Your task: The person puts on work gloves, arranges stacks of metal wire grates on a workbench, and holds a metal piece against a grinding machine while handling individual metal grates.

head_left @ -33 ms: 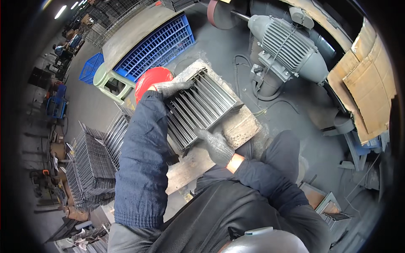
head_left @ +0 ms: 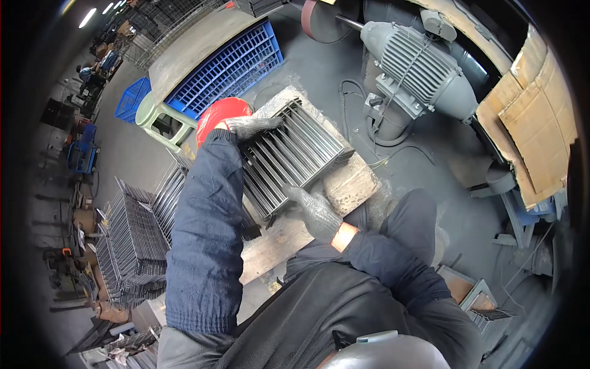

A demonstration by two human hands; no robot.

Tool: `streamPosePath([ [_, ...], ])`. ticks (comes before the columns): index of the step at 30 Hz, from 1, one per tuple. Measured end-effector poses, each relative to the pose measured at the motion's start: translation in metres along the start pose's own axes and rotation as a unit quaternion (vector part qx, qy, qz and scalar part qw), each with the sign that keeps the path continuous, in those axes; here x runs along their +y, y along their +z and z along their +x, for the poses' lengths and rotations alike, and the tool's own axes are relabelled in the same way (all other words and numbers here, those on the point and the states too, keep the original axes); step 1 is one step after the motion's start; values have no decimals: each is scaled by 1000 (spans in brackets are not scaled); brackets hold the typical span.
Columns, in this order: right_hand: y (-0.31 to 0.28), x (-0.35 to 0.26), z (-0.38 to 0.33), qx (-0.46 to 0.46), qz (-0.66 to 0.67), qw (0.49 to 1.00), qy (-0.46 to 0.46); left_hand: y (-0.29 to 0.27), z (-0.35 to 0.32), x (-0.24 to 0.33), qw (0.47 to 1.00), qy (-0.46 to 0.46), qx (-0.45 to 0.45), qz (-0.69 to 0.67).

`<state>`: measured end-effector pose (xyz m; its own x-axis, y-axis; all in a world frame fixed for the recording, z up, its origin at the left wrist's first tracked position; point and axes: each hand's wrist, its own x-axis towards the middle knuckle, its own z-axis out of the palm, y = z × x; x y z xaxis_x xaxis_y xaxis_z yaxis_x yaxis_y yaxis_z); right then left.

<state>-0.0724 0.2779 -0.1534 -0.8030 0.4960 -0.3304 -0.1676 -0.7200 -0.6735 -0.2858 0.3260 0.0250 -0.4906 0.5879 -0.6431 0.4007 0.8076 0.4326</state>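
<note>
On one pale wooden tabletop [head_left: 353, 184]: one stack of metal racks [head_left: 295, 154], layers too tight to count. Two gloved hands touch it: left hand [head_left: 252, 126] at its far-left edge, right hand [head_left: 316, 215] at its near edge; whether the fingers grasp, cannot tell. Outward: one red round object [head_left: 222, 114], one green stool [head_left: 149, 111], one grey motor [head_left: 418, 64].

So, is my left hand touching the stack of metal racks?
Touching: the head view shows your left hand laid over the upper-left edge of the metal racks, with no gap visible.
</note>
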Motion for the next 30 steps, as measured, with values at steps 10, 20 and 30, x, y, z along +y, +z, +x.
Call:
streamPosePath([
  [10, 73, -49, -53, 18, 106, 982, 154, -1, 46, -32, 999, 39, -31, 16],
  [20, 115, -67, -84, 45, 49, 992, 107, 1, 18, -50, 991, 106, 31, 70],
  [30, 62, -46, -47, -32, -174, 925, -337, -40, 36, -61, 949, 212, 154, -176],
])
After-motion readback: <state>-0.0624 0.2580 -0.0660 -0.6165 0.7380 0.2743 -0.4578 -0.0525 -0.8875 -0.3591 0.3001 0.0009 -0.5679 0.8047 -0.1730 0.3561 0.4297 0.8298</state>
